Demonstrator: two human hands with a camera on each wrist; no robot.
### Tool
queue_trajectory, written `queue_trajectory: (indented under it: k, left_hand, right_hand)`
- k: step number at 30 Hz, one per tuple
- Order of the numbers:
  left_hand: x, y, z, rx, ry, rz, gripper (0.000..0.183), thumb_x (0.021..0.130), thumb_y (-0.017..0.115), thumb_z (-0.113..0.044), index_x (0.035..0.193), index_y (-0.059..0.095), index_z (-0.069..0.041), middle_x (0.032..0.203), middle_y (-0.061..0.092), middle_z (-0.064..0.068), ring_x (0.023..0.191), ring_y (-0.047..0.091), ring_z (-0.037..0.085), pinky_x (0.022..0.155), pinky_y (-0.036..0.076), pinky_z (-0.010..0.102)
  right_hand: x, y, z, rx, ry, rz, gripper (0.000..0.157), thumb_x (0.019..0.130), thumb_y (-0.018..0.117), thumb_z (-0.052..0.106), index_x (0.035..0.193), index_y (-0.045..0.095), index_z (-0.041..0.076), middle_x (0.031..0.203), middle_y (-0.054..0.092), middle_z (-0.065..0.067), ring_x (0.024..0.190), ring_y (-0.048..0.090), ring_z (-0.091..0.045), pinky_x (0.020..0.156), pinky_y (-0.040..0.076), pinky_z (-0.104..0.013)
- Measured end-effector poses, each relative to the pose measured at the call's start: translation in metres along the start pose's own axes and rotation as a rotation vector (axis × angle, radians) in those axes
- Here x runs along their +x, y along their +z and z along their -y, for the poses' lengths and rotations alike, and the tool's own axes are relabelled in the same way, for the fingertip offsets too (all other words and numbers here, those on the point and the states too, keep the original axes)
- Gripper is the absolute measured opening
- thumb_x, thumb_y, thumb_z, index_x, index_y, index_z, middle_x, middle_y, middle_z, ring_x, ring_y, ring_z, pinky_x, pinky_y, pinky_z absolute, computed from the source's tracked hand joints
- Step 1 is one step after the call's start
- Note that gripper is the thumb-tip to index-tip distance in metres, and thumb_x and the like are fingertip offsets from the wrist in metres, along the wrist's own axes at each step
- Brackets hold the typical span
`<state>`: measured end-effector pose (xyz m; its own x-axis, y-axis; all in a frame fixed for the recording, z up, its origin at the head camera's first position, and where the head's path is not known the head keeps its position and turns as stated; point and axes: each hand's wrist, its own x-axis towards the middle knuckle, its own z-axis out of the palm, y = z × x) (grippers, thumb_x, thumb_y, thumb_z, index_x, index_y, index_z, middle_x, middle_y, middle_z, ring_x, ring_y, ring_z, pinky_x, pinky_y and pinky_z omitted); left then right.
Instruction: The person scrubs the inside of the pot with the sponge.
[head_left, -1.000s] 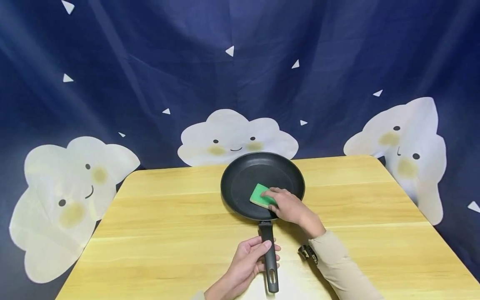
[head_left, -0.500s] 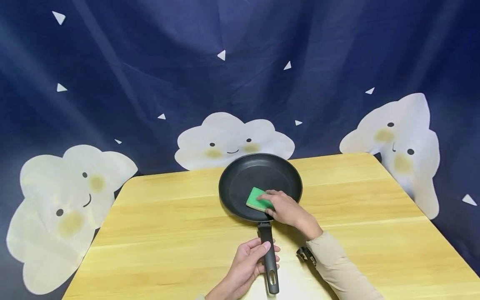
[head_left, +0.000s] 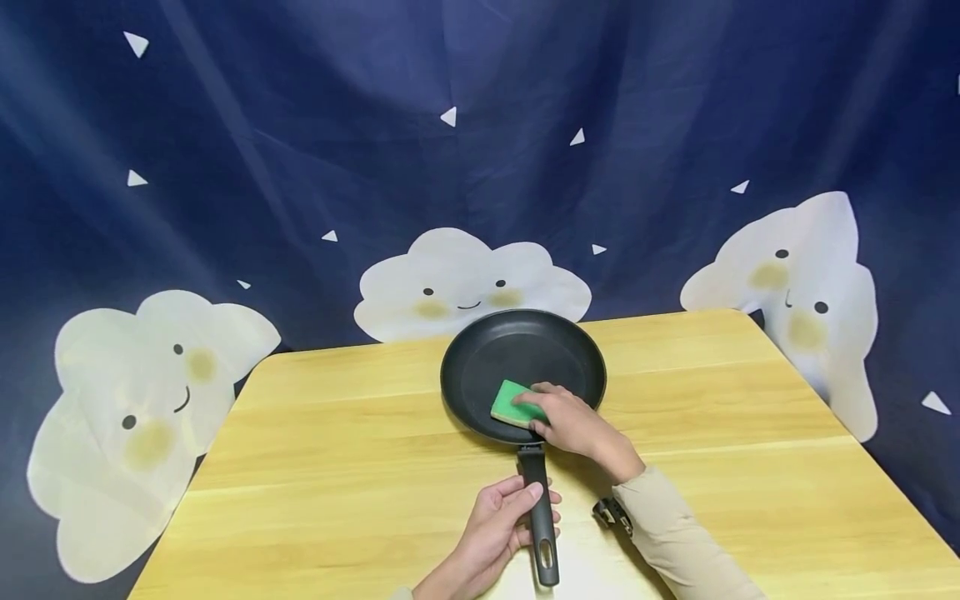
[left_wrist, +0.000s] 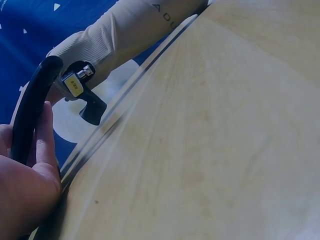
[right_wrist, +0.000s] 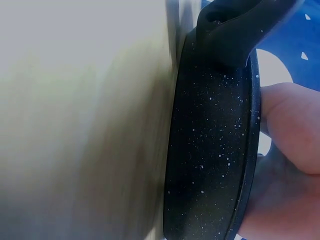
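Observation:
A black frying pan (head_left: pixel 525 346) stands at the middle of the wooden table, its handle (head_left: pixel 542 521) pointing toward me. My left hand (head_left: pixel 491 525) grips that handle, thumb on top and fingertips showing on the far side. In the left wrist view the handle (left_wrist: pixel 35 107) rises out of the left hand (left_wrist: pixel 30 185). Inside the pan, at its near side, lies a green sponge (head_left: pixel 512 403) with a pale underside. My right hand (head_left: pixel 573 419) holds the sponge by its right part. The right wrist view shows the pan's speckled outer wall (right_wrist: pixel 212 140) beside the right hand (right_wrist: pixel 295 165); the sponge is hidden there.
The wooden table (head_left: pixel 337 467) extends on both sides of the pan. A dark blue curtain (head_left: pixel 375 125) with white clouds hangs behind it. A small wrist-worn device (head_left: pixel 613 514) sits by the right sleeve (head_left: pixel 678 533).
The right hand and sponge have shifted slightly left and nearer to me within the pan. The left hand keeps its grip on the handle. The head view has shifted slightly.

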<state>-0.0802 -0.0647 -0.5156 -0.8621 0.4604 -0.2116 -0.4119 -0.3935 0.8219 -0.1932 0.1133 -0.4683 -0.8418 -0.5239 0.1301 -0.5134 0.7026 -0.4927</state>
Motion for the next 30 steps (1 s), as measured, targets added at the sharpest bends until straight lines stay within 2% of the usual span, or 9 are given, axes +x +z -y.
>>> queue_trajectory:
  k: [7,11,16,21,30]
  left_hand:
    - [-0.001,0.0,0.001,0.005,-0.006,-0.028,0.05,0.102,0.066,-0.022,0.134,0.053,0.015,0.113,0.071,0.016,0.091,0.072,0.019,0.08,0.063,0.034]
    - [0.0,0.0,0.001,0.0,-0.005,-0.027,0.05,0.102,0.066,-0.022,0.134,0.053,0.015,0.113,0.071,0.016,0.091,0.073,0.019,0.08,0.063,0.034]
    - [0.001,0.001,0.0,0.002,-0.004,-0.032,0.051,0.101,0.067,-0.022,0.134,0.054,0.015,0.112,0.072,0.015,0.09,0.073,0.019,0.079,0.063,0.034]
    - [0.002,0.001,0.0,0.01,0.002,-0.032,0.051,0.101,0.067,-0.022,0.134,0.054,0.015,0.111,0.072,0.015,0.09,0.073,0.018,0.079,0.063,0.034]
    - [0.0,-0.001,0.002,0.004,0.007,-0.029,0.052,0.101,0.067,-0.021,0.134,0.053,0.016,0.111,0.072,0.015,0.09,0.072,0.018,0.081,0.062,0.035]
  right_hand:
    - [0.0,-0.002,0.001,0.015,-0.034,-0.037,0.041,0.096,0.072,0.008,0.136,0.065,0.012,0.136,0.059,-0.023,0.126,0.055,-0.045,0.098,0.051,-0.061]
    - [0.0,-0.007,0.0,0.003,-0.035,-0.098,0.042,0.096,0.073,0.013,0.137,0.065,0.012,0.133,0.06,-0.021,0.122,0.058,-0.043,0.097,0.052,-0.059]
    - [-0.002,-0.017,-0.006,0.002,-0.001,-0.193,0.043,0.095,0.075,0.015,0.137,0.065,0.01,0.129,0.062,-0.02,0.118,0.059,-0.042,0.097,0.051,-0.058]
    - [-0.004,-0.029,-0.018,0.016,0.043,-0.252,0.043,0.094,0.075,0.014,0.136,0.066,0.008,0.13,0.06,-0.023,0.119,0.057,-0.045,0.1,0.048,-0.062]
    - [-0.011,-0.045,-0.044,0.007,0.118,-0.397,0.043,0.092,0.075,0.013,0.134,0.067,0.007,0.128,0.06,-0.027,0.113,0.058,-0.045,0.093,0.05,-0.06]
